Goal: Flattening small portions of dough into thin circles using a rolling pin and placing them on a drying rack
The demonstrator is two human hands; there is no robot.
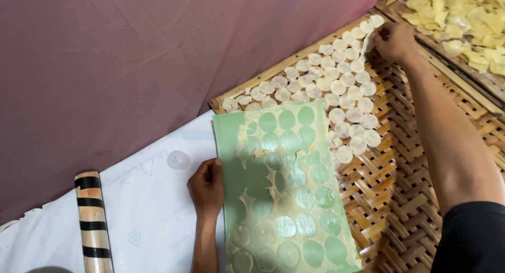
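My left hand (206, 188) grips the left edge of a green flexible sheet (234, 147) covered with thin pale dough, cut into round discs with scraps between the holes. My right hand (393, 40) reaches far to the upper right and pinches a pale dough disc (367, 43) at the end of the rows of dough discs (336, 86) laid out on a woven bamboo tray (405, 173). The green sheet overlaps the near left part of that tray.
A rolling pin with black and cream bands (93, 220) lies at lower left on a white plastic sheet (152, 199), near a small clear round cutter (178, 159). A maroon cloth (131, 57) covers the far side. A second bamboo tray with yellowish chips (463, 20) sits top right.
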